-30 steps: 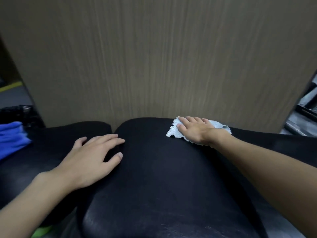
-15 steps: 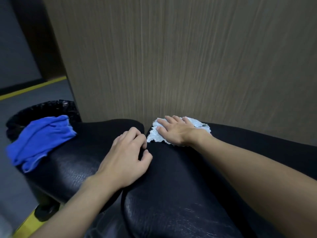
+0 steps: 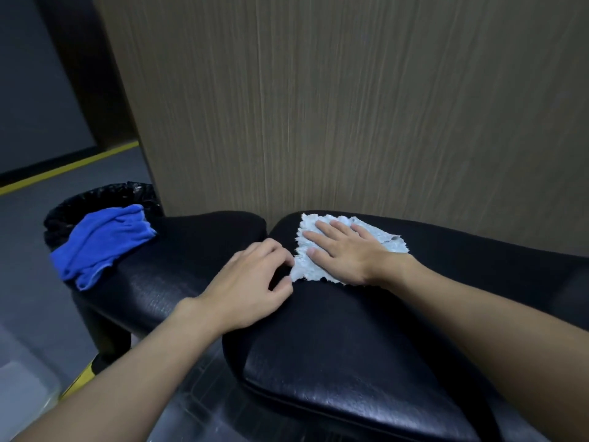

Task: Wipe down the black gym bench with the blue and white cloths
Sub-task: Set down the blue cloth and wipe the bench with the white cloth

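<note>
Black gym bench point(image 3: 350, 352), seen from above, with two glossy padded sections divided by a narrow gap; the white cloth point(image 3: 302, 269) lies spread and crumpled on the far end of the right-hand section, just beside the gap; the right hand point(image 3: 347, 253) rests palm down on this cloth, fingers straight and slightly fanned, pressing it flat against the pad; the left hand point(image 3: 248, 282) sits at the gap, fingers curled, with index tip and thumb tip touching the cloth's left edge; whether they pinch the cloth cannot be told; both forearms are bare and reach in from the lower edge of the view. The blue cloth point(image 3: 102, 240) lies bunched on the outer end of the left-hand section, well apart from both hands, part of it hanging over the pad's edge; just behind it stands a bin lined with a black bag point(image 3: 95, 199). Wood-grain panel point(image 3: 350, 106) rises directly behind the bench; grey floor point(image 3: 28, 218) at left, crossed by a yellow line point(image 3: 63, 169).
</note>
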### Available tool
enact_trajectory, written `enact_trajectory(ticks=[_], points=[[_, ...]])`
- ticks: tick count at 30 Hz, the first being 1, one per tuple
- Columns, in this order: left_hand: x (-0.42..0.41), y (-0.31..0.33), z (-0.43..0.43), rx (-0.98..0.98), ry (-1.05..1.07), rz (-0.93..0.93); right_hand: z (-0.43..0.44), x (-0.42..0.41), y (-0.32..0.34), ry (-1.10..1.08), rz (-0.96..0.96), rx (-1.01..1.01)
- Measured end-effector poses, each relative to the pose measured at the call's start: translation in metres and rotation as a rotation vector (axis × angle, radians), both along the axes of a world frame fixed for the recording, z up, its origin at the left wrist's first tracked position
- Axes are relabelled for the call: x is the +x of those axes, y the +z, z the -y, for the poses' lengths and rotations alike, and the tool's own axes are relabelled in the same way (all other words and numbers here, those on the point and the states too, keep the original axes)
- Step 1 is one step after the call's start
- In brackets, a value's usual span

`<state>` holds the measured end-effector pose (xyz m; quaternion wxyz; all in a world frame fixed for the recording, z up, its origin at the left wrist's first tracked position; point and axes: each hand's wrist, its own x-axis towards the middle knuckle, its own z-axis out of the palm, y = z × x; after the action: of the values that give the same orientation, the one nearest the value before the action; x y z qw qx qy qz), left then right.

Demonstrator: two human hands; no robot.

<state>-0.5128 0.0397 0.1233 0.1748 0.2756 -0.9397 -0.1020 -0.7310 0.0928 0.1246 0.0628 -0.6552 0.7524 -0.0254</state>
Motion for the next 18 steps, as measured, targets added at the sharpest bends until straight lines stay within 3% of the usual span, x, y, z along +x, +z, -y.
enact_trajectory(ticks=[8,18], points=[[-0.030,0.014,-0.038,0.032,-0.029,0.236,-0.057,-0.045,0.000,-0.115,-0.001,-0.005],[-0.112,0.017,-0.098,0.005,-0.205,0.244,-0.144,-0.114,0.000,-0.286,0.000,-0.015]])
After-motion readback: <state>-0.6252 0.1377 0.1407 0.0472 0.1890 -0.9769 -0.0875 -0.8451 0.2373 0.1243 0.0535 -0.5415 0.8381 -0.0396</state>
